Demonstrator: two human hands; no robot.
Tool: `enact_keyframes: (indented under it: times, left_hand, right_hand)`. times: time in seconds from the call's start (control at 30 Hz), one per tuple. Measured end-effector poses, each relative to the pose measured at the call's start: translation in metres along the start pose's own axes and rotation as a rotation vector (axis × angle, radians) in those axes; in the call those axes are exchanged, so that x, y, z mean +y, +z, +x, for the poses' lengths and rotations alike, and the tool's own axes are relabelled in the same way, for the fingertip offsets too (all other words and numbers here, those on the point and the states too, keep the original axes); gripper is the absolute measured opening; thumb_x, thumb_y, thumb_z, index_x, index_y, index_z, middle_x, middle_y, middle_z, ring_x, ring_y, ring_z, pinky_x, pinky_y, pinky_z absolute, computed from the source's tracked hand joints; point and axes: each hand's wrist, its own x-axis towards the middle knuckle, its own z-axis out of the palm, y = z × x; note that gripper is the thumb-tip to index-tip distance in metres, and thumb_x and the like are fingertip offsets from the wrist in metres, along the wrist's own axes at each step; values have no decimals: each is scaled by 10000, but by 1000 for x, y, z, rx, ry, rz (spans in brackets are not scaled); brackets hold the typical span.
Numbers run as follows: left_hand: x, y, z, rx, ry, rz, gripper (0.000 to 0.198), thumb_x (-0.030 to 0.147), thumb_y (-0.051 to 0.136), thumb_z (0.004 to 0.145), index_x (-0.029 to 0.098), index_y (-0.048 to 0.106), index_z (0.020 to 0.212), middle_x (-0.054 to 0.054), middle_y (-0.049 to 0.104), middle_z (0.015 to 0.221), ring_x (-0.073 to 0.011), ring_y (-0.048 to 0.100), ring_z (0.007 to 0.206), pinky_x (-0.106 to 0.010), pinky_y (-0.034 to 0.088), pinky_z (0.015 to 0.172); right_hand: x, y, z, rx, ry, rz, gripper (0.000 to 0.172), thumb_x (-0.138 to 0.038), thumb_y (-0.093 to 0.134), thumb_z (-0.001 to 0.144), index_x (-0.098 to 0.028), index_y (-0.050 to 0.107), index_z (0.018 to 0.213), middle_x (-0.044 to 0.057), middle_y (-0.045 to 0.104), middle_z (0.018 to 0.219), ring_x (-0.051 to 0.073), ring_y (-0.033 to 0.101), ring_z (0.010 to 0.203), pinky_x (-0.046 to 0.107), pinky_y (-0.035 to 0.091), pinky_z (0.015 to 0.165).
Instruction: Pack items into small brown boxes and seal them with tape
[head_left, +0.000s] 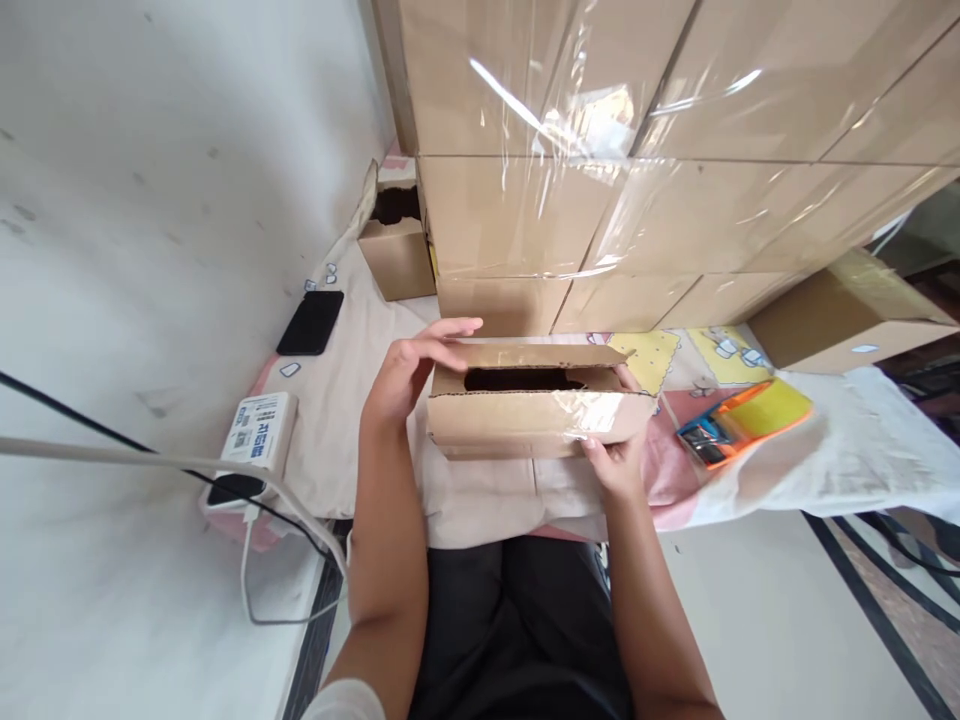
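A: Where on the table (337, 400) to look for the cardboard box (517, 415)?

B: Inside the near edge, between that edge and the stack of taped cartons (510, 215) toward the far side.

A: And lying which way?

B: Lengthwise from left to right, roughly parallel to the near edge, with a dark slot (525, 379) along the top in the same direction.

A: Closer to which hand?

B: Hardly closer to either. Touching both: left hand (409, 378) at the left end, right hand (624, 468) at the right end.

A: State of the fingers?

B: On the left, spread, reaching over the upper left end toward the far edge. Impossible to make out the left thumb. On the right, pinching the box's right end: thumb on the near wall, fingertips around at the far side.

A: So, which way from each?

B: From the left fingertips, off to the right and slightly toward the near edge. From the right grip, straight off to the left.

A: Resting on the cloth, or lifted?

B: Cannot tell.

A: Anything close by?

B: Just past the right hand, toward the table's right end, a tape dispenser (772, 408). By the left edge, well apart, a black phone (310, 323).
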Motion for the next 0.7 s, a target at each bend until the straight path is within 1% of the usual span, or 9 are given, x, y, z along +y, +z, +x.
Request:
enact_keyframes:
  times: [0.07,0.13,0.27,0.4,0.47,0.53,0.57,0.63,0.7]
  left_hand:
    - [9,4,-2,-27,-44,36,620,691,422,949,217,631,609,-57,554,1515,-330,579,1290,-469,502,1045]
    - [15,8,-3,-25,-92,104,489,555,552,947,211,637,610,-47,532,1536,-336,556,1313,-484,476,1077]
    - [12,13,-4,53,-59,182,387,474,556,964,229,689,695,-86,717,1284,-287,506,1365,-468,403,1161]
    - [18,17,-12,269,30,162,552,531,325,1025,226,744,833,-89,771,1075,-262,591,1292,-439,421,1154]
    - [39,21,-21,421,144,151,645,520,209,1046,221,759,888,-85,771,1030,-266,633,1233,-449,429,1146]
    - [67,31,-32,481,264,222,596,496,237,1054,236,767,975,-70,766,1060,-277,625,1245,-477,401,1169]
    - [81,39,-38,443,295,312,522,487,293,1051,257,762,1058,-57,754,1144,-284,599,1285,-495,358,1202]
    - [100,61,-45,251,274,574,419,503,432,1019,304,675,1297,-40,645,1405,-309,491,1408,-533,231,1264]
    - [102,89,-45,67,183,836,625,555,571,946,298,483,1509,-73,405,1625,-360,322,1517,-593,138,1275]
  right_hand:
    - [-4,5,0,7,-10,-12,889,-599,758,756,-222,447,1498,153,520,1498,335,404,1480,523,379,1197]
    - [-8,8,-2,13,-10,-39,886,-612,722,795,-233,403,1529,146,478,1541,315,355,1513,519,325,1231]
    - [-9,-5,-16,46,-75,-94,851,-564,656,874,-280,285,1585,126,324,1647,308,323,1532,564,273,1240]
    - [-7,-63,-31,361,-117,-252,705,-470,682,865,-270,423,1490,129,419,1566,318,428,1453,592,335,1188]
    - [-2,-101,-32,563,-61,-364,659,-433,732,822,-234,492,1402,137,479,1488,315,455,1418,585,336,1187]
    - [7,-133,-26,705,68,-373,652,-437,758,780,-207,503,1334,145,510,1433,307,504,1364,574,359,1176]
    - [13,-145,-21,737,151,-328,653,-448,764,759,-200,501,1302,144,536,1397,300,542,1321,564,388,1158]
    - [26,-160,-9,710,283,-175,642,-473,765,725,-201,496,1241,120,608,1294,277,624,1205,528,474,1085]
    - [36,-164,5,580,336,-51,591,-497,736,733,-205,514,1196,94,668,1206,253,677,1098,470,543,994]
